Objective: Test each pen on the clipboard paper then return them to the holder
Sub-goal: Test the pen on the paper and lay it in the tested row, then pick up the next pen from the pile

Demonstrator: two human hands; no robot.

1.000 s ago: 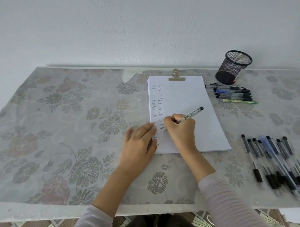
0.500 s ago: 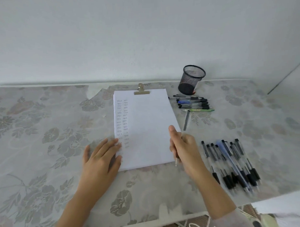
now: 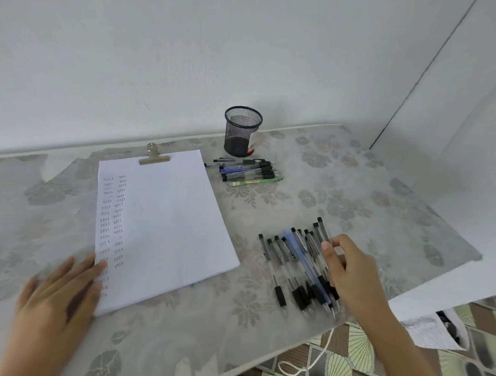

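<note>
left hand (image 3: pixel 59 295) flat on clipboard paper (image 3: pixel 169 218) lower corner, fingers straight. right hand (image 3: pixel 354 277) over pen pile (image 3: pixel 299 255) on surface, fingers curled, cannot tell if grasping. mesh holder (image 3: pixel 242 131) upright at back, pen row (image 3: pixel 249 171) just beside.

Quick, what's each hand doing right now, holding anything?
Left hand: open, flat on the paper edge.
Right hand: fingers curled over the loose pens; a grip cannot be told.

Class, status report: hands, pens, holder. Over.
Left hand flat, fingertips on paper edge. Right hand over near pen cluster, grip unclear. Holder upright, unobstructed.
</note>
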